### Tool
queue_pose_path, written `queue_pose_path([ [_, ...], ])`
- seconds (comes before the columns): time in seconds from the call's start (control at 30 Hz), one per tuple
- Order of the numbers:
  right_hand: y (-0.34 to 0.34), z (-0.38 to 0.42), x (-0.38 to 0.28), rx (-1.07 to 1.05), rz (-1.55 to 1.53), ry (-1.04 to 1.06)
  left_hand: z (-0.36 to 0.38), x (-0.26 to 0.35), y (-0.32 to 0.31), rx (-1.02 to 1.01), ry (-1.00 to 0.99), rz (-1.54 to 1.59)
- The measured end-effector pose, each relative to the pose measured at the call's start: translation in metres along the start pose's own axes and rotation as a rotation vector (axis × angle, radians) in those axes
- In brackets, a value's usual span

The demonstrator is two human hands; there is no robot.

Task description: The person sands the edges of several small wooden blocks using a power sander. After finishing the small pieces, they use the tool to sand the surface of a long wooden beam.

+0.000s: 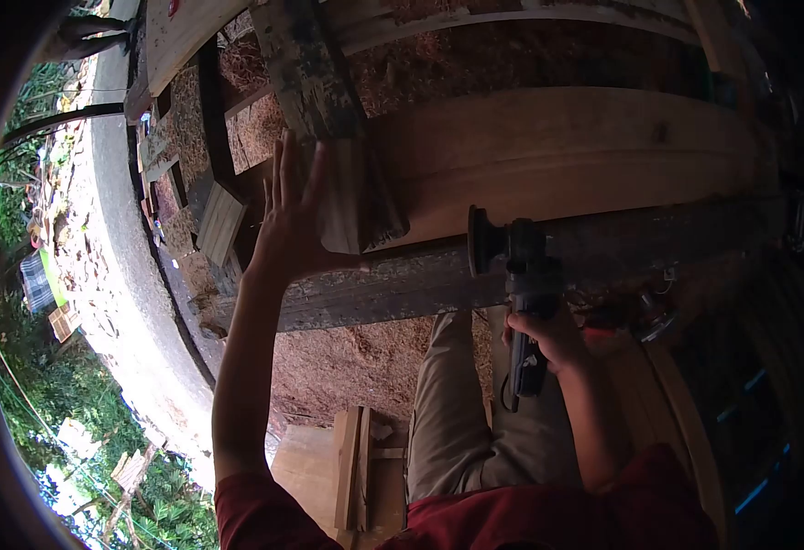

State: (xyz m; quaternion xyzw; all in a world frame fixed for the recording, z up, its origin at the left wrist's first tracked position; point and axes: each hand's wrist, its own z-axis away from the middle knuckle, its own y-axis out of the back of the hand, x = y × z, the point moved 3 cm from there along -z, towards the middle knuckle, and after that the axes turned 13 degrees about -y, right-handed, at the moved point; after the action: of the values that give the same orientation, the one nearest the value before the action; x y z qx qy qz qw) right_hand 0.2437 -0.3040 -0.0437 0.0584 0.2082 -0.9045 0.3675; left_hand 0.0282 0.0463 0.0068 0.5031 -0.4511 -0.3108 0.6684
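Note:
My left hand [290, 220] is open, fingers spread, with its palm against the end of a wooden plank [557, 156] lying across a weathered beam [393, 289]. My right hand [548, 337] grips the dark body of an angle grinder [521, 284]. The grinder's disc [477, 240] sits close to the near edge of the plank, just above the beam. My leg in beige trousers [448, 412] shows below the beam, and red sleeves are at the bottom edge.
A worn, paint-flaked post [315, 82] crosses the plank at the top. Sawdust and shavings [347, 353] cover the ground. Wood offcuts [221, 220] lie to the left, more boards [356, 467] near my leg. A concrete curb [127, 275] and greenery lie far left.

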Motion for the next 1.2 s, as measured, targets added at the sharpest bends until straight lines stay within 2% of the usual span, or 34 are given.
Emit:
queue_pose_path([
  [0.1,-0.001,0.001,-0.004,-0.008,-0.014,0.013,0.016,-0.008,-0.024,0.294,0.139,0.226],
  [0.2,0.003,0.000,-0.009,0.005,-0.031,0.027,0.041,-0.025,-0.055,0.361,0.548,0.687],
  [0.3,0.004,0.001,-0.016,0.026,-0.055,0.035,0.040,-0.022,-0.047,0.225,0.526,0.598],
  [0.4,0.007,0.003,-0.030,0.017,-0.045,0.011,0.035,-0.025,-0.046,0.189,0.713,0.893],
  [0.5,0.012,-0.003,-0.032,0.013,-0.067,0.004,0.035,-0.033,-0.045,0.081,0.792,0.881],
  [0.6,0.015,-0.009,-0.037,-0.001,-0.087,-0.012,0.031,-0.037,-0.040,0.002,0.814,0.848],
  [0.8,0.017,-0.012,-0.060,-0.002,-0.017,-0.025,0.017,-0.006,-0.037,0.095,0.722,0.790],
  [0.9,0.019,-0.011,-0.074,-0.007,-0.002,0.000,0.003,0.018,-0.023,0.076,0.775,0.604],
  [1.0,0.022,-0.008,-0.084,-0.009,-0.034,0.001,-0.017,0.045,0.000,0.002,0.720,0.348],
  [1.1,0.030,-0.009,-0.088,-0.028,-0.043,-0.021,-0.015,0.042,-0.012,0.047,0.441,-0.034],
  [1.2,0.040,-0.019,-0.091,-0.082,-0.042,-0.052,-0.012,0.044,-0.023,0.069,0.423,-0.045],
])
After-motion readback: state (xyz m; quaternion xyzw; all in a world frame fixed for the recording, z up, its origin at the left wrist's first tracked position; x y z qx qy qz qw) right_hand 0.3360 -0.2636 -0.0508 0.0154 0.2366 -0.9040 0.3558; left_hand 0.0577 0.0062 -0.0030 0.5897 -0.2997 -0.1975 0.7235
